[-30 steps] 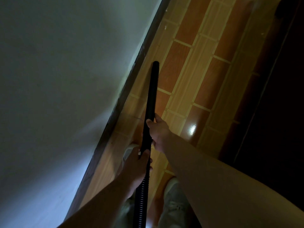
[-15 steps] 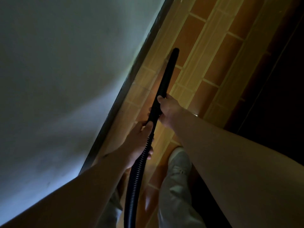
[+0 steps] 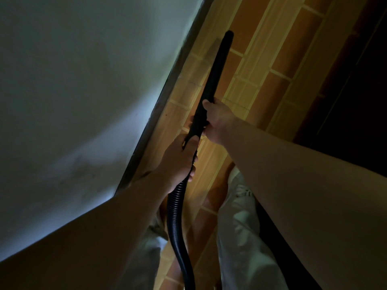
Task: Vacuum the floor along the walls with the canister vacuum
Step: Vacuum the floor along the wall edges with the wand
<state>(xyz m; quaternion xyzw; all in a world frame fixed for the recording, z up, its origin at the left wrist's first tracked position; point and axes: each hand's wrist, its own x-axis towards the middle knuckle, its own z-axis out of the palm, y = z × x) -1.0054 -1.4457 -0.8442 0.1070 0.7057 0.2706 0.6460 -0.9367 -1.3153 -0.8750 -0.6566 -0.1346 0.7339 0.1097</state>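
A black vacuum wand (image 3: 216,68) slants up over the tiled floor (image 3: 270,65), its tip close to the dark baseboard (image 3: 167,95) of the pale wall (image 3: 83,91). My right hand (image 3: 217,120) grips the wand at its lower end. Just below, my left hand (image 3: 180,162) grips the spot where the wand meets the ribbed black hose (image 3: 177,222). The hose runs down between my legs and out of the frame. The canister is out of view.
My light trousers and a pale shoe (image 3: 240,191) stand on the orange and tan tiles. A dark piece of furniture or door (image 3: 356,101) borders the narrow strip of floor on the right. The room is dim.
The wand has swung from near the baseboard to point further along the wall, tilting right. Both hands have shifted up in the view, still gripping it. My feet have stepped forward.
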